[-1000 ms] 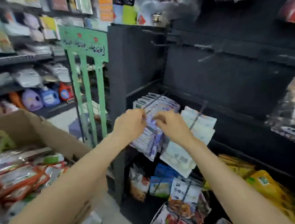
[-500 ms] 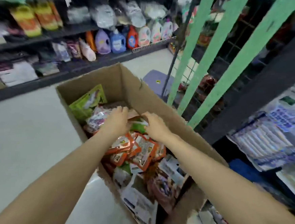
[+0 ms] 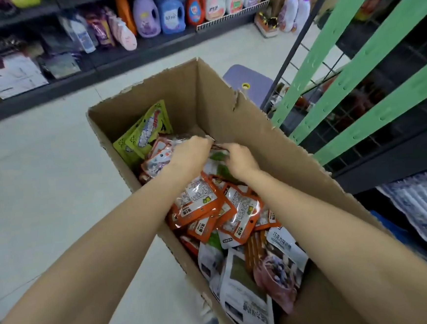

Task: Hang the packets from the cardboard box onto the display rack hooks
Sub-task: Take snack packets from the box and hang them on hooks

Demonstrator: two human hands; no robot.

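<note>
A: Room first. Shop aisle, pale tiled floor (image 3: 44, 200). Dark shelving (image 3: 77, 67) runs along the far side, detergent bottles (image 3: 170, 12) in a row on it, soft pouches to their left. Right side: green perforated uprights (image 3: 349, 79) slanting up, wire grid (image 3: 310, 77) behind them, dark display rack (image 3: 396, 162) below. A purple stool (image 3: 247, 82) sits just beyond the box's far right corner.

B: And the box?

A: Cardboard box (image 3: 228, 104), open top, torn rim. Long axis runs from near right to far left, far end toward the shelving. It stands on the floor just left of the rack.

B: Contents, biggest down?

A: Near end: large white packets (image 3: 246, 294) with a purple-printed one (image 3: 279, 271) lying flat. Middle: a heap of orange-edged packets (image 3: 200, 201), clear fronts, overlapping at mixed angles, mostly long side along the box. Far left corner: yellow-green packets (image 3: 148, 131) standing tilted against the wall.

B: Hands?

A: Both reach into the far half. Left hand (image 3: 188, 153) has fingers curled down over a clear packet (image 3: 156, 161) on the heap; I cannot tell whether it actually pinches it. Right hand (image 3: 240, 159) has fingers bent into the pile near a green-and-white packet (image 3: 218, 166); fingertips are hidden, so its hold cannot be told either. Hands are close, not touching.

B: Anything hung at right?

A: Striped purple-white packets (image 3: 425, 204) show at the right edge, blurred.
</note>
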